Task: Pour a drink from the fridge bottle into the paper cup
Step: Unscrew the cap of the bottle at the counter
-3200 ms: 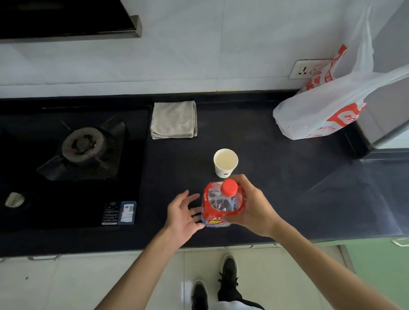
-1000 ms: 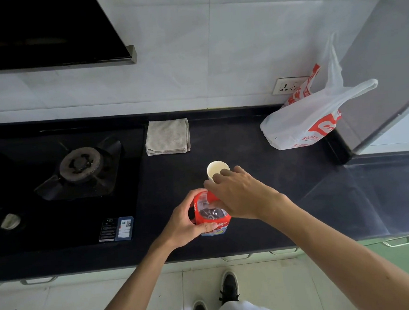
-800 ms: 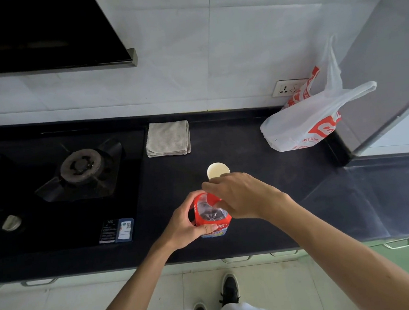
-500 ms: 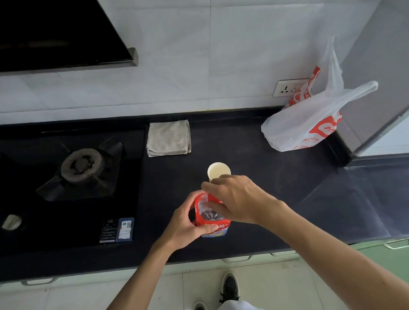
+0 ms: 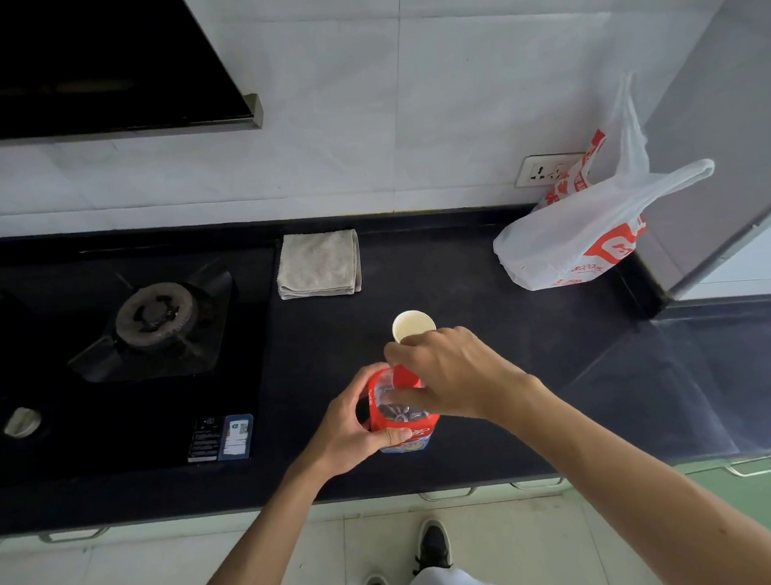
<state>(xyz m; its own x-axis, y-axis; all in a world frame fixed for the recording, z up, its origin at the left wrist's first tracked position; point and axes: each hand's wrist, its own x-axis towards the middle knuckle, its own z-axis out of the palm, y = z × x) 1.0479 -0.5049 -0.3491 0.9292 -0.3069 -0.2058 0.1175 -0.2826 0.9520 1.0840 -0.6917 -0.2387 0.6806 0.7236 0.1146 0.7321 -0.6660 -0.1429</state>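
Observation:
A clear bottle (image 5: 403,422) with a red label stands upright near the front edge of the black counter (image 5: 468,313). My left hand (image 5: 350,426) grips its body from the left. My right hand (image 5: 454,372) is over the bottle's top and pinches the red cap (image 5: 404,376), which shows tilted between the fingers. A white paper cup (image 5: 413,324) stands upright just behind the bottle, its front partly hidden by my right hand. The cup looks empty.
A folded grey cloth (image 5: 319,264) lies at the back of the counter. A gas burner (image 5: 156,310) sits to the left, a white and red plastic bag (image 5: 573,240) at the back right beside a grey wall. A wall socket (image 5: 542,170) is behind the bag.
My left hand has taken hold of the bottle's body and my right hand has moved onto the cap. Over the last second the right hand has turned a little and the cap now shows tilted.

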